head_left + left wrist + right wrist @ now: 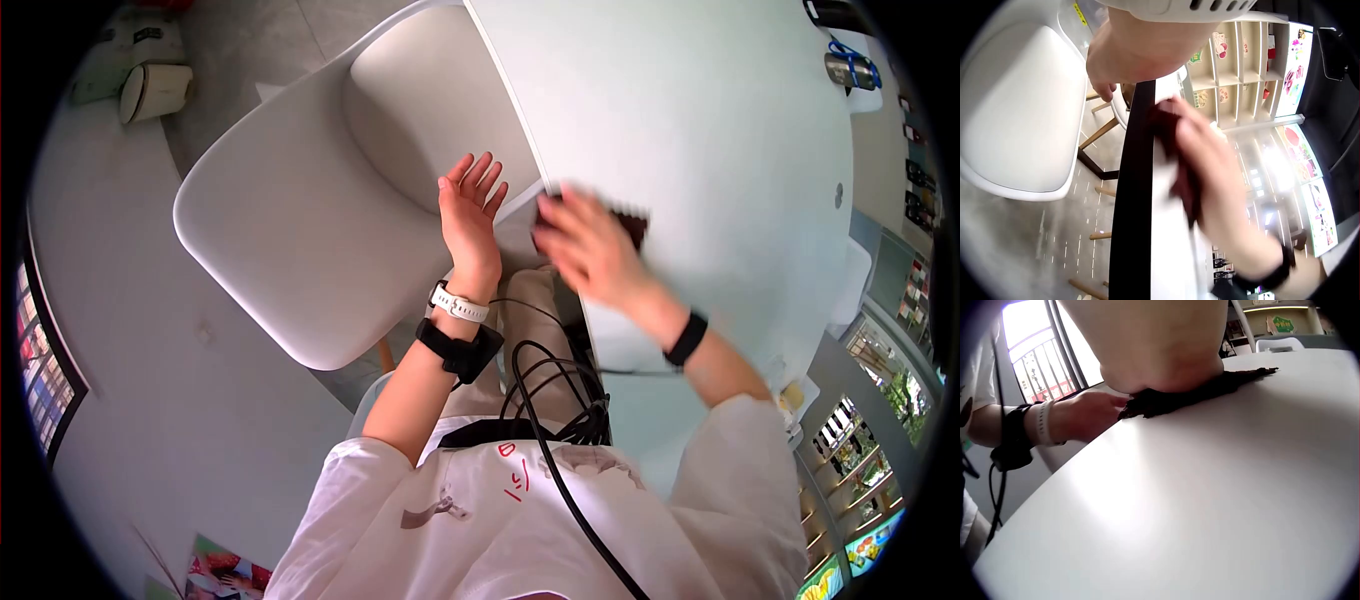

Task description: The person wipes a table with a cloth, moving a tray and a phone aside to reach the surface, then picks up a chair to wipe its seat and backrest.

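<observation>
A dark red cloth (pixel 636 226) lies at the edge of the white table (pixel 690 130), under the right hand (pixel 590 245), whose fingers look spread and are blurred in the head view. In the right wrist view the cloth (pixel 1191 397) is flat on the tabletop beneath the heel of the hand (pixel 1160 356). The left hand (pixel 470 220) is held beside the table edge, above the chair, palm up with loosely bent fingers and nothing in it. In the left wrist view the right hand (pixel 1210 169) presses the cloth (pixel 1188 187) at the table edge.
A white chair (pixel 300 220) stands left of the table. Black cables (pixel 560 400) hang over the person's lap, and one crosses near the table edge. A metal cup with a blue strap (pixel 850 70) is at the far right. Shelves are in the background.
</observation>
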Motion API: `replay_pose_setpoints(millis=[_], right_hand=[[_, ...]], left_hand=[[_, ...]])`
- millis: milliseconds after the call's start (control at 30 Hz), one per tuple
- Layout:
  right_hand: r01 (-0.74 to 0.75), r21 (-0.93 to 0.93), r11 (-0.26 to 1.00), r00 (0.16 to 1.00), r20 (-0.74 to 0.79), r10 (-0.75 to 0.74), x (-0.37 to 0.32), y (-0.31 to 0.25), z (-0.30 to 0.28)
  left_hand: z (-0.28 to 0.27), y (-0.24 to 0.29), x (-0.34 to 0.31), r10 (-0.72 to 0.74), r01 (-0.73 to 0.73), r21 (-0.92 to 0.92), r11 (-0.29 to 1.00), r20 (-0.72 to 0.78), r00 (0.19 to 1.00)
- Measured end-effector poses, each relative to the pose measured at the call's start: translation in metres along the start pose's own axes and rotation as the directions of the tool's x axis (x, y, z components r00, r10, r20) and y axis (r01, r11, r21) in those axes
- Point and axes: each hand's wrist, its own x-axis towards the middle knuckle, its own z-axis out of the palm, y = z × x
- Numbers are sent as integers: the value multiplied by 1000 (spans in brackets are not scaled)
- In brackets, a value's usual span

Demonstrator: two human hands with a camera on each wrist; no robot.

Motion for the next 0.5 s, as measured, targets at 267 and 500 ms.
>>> replay_pose_setpoints(millis=[267, 500], right_hand=[[-94, -77, 993, 974, 197, 108, -169, -76, 26], [15, -150, 989, 905, -419, -77, 133, 37, 20]], left_hand=[[2, -9, -4, -54, 48, 71, 996, 91, 994], [-2, -15, -17, -90, 81, 84, 993, 115, 989]])
